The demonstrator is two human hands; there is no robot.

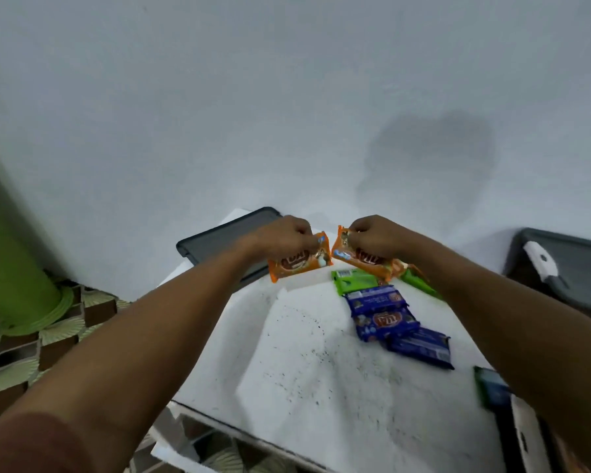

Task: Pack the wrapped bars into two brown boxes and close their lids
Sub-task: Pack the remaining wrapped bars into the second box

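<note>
Head view: pick-up step. One orange bar (301,264) is pinched by the left hand (287,233), a second orange bar (365,259) by the right hand (372,233), above the white table (304,370). Green bars (354,279) and blue bars (386,317) are seen on it. Next: transfer to a box is needed, possibly the grey-lidded container (567,268).

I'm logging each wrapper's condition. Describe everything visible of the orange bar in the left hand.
The orange bar is a glossy, plastic-looking wrapper with a dark red logo, a white picture and a blue corner patch. It looks sealed. The left hand pinches its upper edge with curled fingers, holding it tilted by the white table's far edge and a dark tray. A second orange bar, held by the right hand, is close beside it.
</note>
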